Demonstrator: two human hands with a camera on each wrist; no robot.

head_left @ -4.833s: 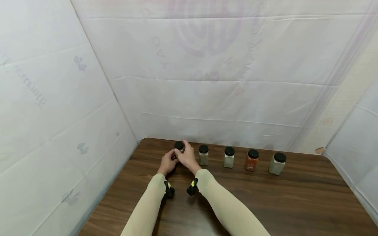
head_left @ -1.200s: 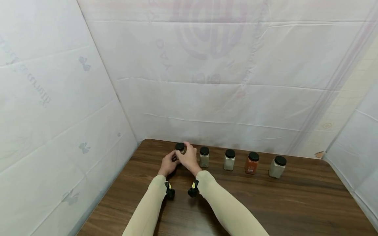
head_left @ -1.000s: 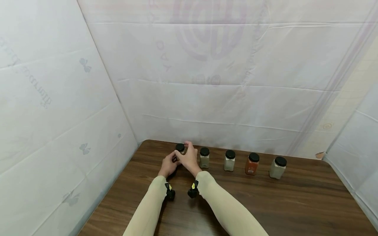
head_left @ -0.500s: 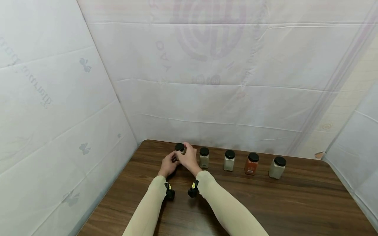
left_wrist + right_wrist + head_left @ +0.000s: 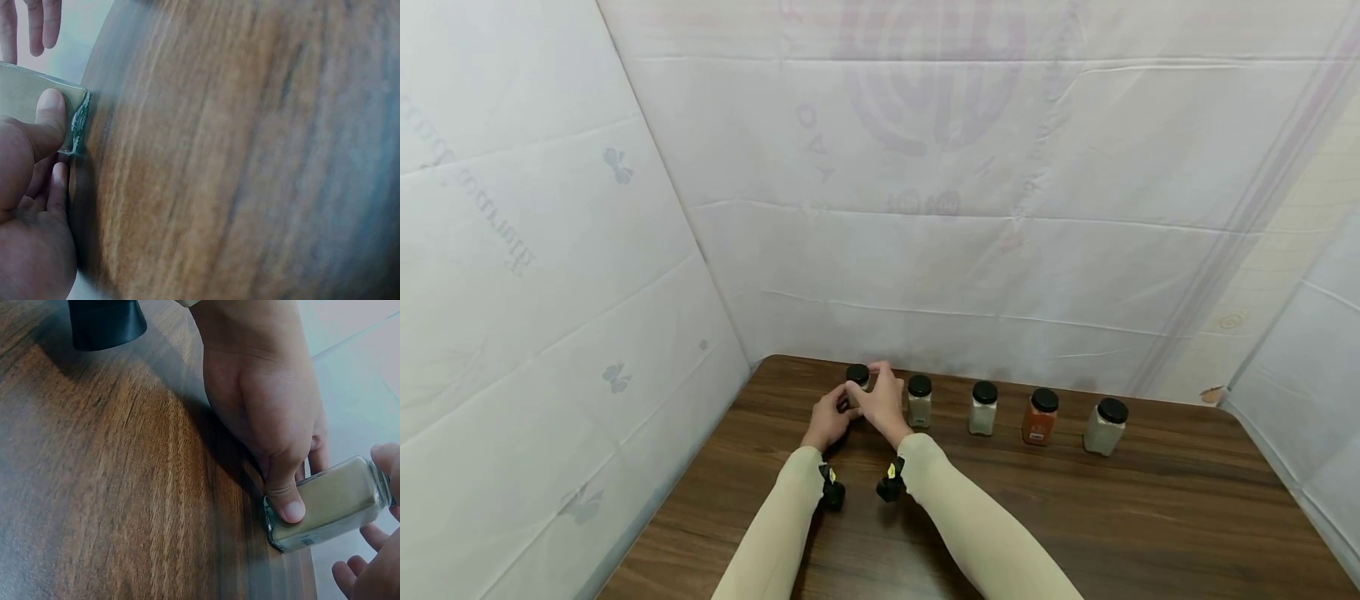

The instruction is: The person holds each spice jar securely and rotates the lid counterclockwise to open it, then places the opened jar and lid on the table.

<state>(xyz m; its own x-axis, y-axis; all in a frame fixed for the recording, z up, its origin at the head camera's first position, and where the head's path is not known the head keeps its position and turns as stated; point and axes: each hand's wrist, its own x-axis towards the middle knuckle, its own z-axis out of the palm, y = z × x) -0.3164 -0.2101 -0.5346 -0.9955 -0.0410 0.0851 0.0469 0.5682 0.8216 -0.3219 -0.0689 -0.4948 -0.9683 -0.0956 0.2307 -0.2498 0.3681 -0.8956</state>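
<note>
Left hand [image 5: 827, 421]: its grip is curled round the lower body of the leftmost jar [image 5: 857, 385] — the thumb [image 5: 284, 494] presses on the glass side just above the base, and the other fingers are hidden behind the jar.
Right hand [image 5: 880, 402]: its grip sits at the top of the same jar, fingertips [image 5: 384, 456] curled about the neck and black lid [image 5: 857, 373]; whether they squeeze the lid or only touch it cannot be told.
Jar: between the two grips, just ahead of the left palm and under the right fingers; clear glass with pale beige powder inside. The wrist views show it leaning, its bottom edge on the counter [image 5: 1075, 517].
Jar's place: at the far left end of the row, close to the back edge of the counter and the white sheet wall [image 5: 925, 208].
To the right of the right grip: four more black-lidded jars in a line — a pale one [image 5: 917, 401] just beside the hand, then another pale one [image 5: 982, 408], an orange one [image 5: 1038, 416] and a pale one [image 5: 1105, 426] well apart from it.
Sleeves [image 5: 970, 525]: beige, on both forearms.
</note>
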